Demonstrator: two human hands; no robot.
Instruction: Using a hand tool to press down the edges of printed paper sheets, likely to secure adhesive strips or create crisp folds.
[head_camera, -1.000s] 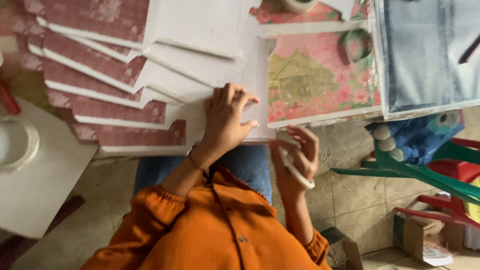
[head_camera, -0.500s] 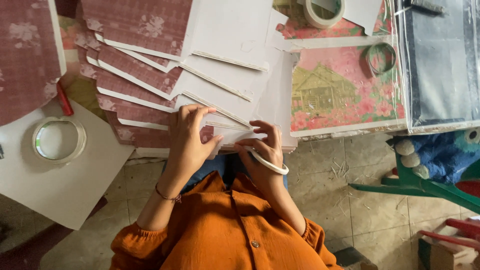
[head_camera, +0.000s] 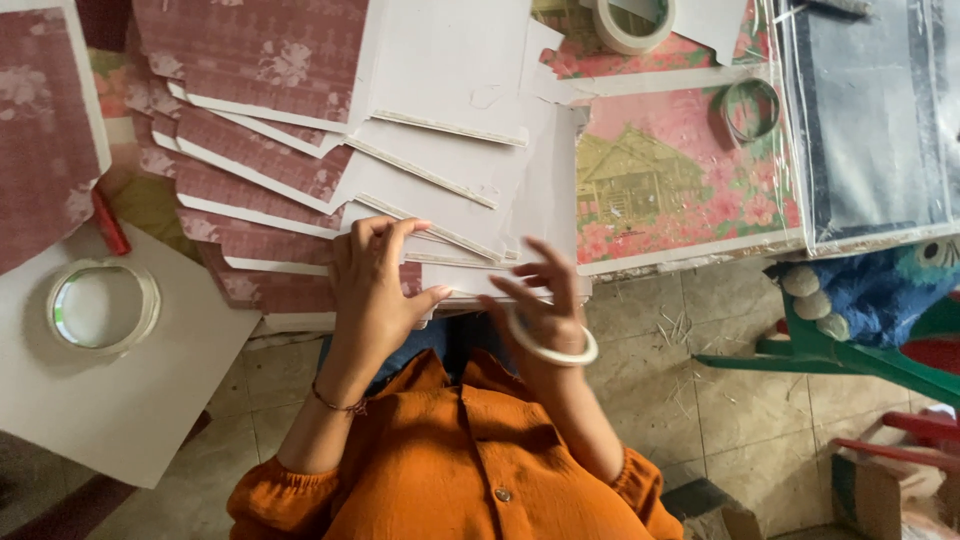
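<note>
Fanning under left hand (head_camera: 375, 290): maroon-and-white boards (head_camera: 300, 190), seemingly cardboard.

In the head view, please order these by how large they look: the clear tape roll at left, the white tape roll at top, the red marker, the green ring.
1. Clear tape roll: largest, though it may lie nearer the camera.
2. White tape roll: partly cut by the frame edge.
3. Green ring: close to the white roll, so this order is unsure.
4. Red marker: smallest, partly hidden.

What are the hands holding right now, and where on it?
Left hand lies flat on the near edge of the fanned cardboard sheets, pressing rather than gripping. Right hand is blurred; any hold cannot be told.
</note>
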